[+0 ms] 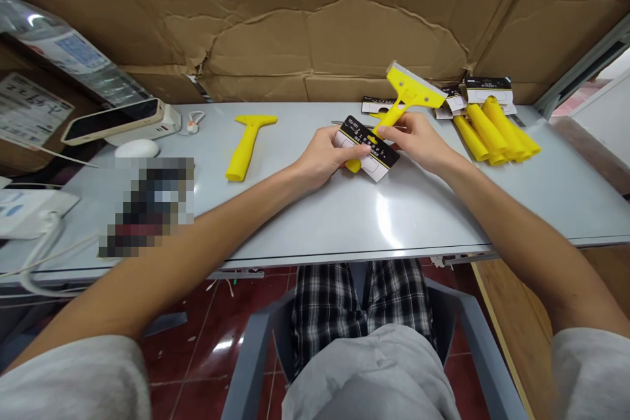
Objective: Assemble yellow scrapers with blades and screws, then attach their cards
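Note:
A yellow scraper [409, 93] with a wide blade head is tilted up to the right between my hands. My right hand [418, 141] is closed on its handle, below the head. My left hand [322, 156] pinches a black-and-white printed card [377, 161], thumb on its face. The card lies across the handle, whose yellow end shows below it; how the two are joined is partly hidden by my fingers. On the table to the left lies a yellow scraper handle [243, 147] with a T-shaped top.
Several yellow handles with printed cards [497, 128] are piled at the right. Behind my hands lies another card [377, 105]. A phone [115, 121], a white mouse [136, 149], a power strip [37, 210] and a plastic bottle [73, 46] are at left. Cardboard [305, 26] walls the back.

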`<state>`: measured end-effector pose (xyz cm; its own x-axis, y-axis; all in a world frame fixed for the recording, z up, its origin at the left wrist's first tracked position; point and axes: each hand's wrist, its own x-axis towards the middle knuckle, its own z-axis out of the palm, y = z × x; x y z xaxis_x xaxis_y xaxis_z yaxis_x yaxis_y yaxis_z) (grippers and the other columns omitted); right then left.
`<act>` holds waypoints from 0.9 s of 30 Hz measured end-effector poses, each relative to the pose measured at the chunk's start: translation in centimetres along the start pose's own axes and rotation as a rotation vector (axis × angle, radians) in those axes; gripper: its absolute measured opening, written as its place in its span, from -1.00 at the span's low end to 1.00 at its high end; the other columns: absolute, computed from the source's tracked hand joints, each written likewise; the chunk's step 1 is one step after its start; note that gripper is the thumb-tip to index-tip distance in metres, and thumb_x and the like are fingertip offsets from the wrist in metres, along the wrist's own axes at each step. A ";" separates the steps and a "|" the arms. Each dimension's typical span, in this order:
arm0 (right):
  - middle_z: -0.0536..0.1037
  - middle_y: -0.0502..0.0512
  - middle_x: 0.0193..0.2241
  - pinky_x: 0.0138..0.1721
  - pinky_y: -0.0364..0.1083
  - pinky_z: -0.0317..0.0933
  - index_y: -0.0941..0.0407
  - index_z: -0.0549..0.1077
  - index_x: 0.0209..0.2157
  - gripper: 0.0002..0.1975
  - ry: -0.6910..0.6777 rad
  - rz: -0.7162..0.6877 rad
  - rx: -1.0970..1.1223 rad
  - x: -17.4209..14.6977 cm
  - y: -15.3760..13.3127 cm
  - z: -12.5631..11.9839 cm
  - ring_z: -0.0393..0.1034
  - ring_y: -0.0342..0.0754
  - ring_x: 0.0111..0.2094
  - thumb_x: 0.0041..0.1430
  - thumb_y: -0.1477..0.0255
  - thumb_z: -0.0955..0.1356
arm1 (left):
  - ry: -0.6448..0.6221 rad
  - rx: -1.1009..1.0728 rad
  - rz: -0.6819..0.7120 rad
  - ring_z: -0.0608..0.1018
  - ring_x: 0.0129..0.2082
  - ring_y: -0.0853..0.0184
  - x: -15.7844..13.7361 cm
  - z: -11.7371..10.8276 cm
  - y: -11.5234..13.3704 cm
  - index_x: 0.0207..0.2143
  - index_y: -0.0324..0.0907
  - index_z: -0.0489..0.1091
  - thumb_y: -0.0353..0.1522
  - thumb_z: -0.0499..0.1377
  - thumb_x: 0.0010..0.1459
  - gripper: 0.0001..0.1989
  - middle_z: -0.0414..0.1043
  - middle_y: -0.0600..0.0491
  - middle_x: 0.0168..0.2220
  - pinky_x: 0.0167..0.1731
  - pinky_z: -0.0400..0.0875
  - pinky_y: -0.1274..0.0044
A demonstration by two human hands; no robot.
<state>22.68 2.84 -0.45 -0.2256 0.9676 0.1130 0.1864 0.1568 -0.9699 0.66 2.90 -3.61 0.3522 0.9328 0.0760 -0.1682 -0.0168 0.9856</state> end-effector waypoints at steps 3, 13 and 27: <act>0.60 0.18 -0.16 -0.22 -0.05 0.52 0.12 0.49 -0.20 -0.47 0.041 0.025 0.100 0.3 0.3 -0.1 0.52 -0.01 -0.09 0.13 -0.04 0.58 | 0.017 0.033 0.042 0.71 -0.24 0.20 0.0 0.0 -0.1 -0.17 -0.22 0.63 -0.26 0.66 -0.12 -0.52 0.72 -0.07 -0.17 -0.21 0.62 0.43; 0.63 0.14 -0.15 -0.01 0.04 0.52 0.10 0.51 -0.14 -0.59 0.009 0.108 0.245 -0.1 -0.6 -0.4 0.55 0.07 0.02 0.11 0.15 0.58 | -0.010 -0.033 0.029 0.70 -0.21 0.21 -0.2 0.3 0.0 -0.16 -0.21 0.63 -0.31 0.67 -0.14 -0.51 0.70 -0.04 -0.15 -0.16 0.61 0.41; 0.59 0.15 -0.12 -0.07 0.05 0.53 0.09 0.42 -0.19 -0.44 0.034 0.040 0.226 -0.3 -0.3 0.0 0.52 0.05 -0.01 -0.02 0.09 0.66 | -0.013 -0.012 0.049 0.69 -0.24 0.23 -0.7 0.9 0.5 -0.18 -0.20 0.59 -0.29 0.68 -0.16 -0.49 0.67 -0.03 -0.20 -0.21 0.60 0.43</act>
<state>22.66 2.53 -0.24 -0.1889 0.9790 0.0770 -0.0256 0.0735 -0.9970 1.17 1.88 -3.04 0.3550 0.9264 0.1257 -0.1965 -0.0576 0.9788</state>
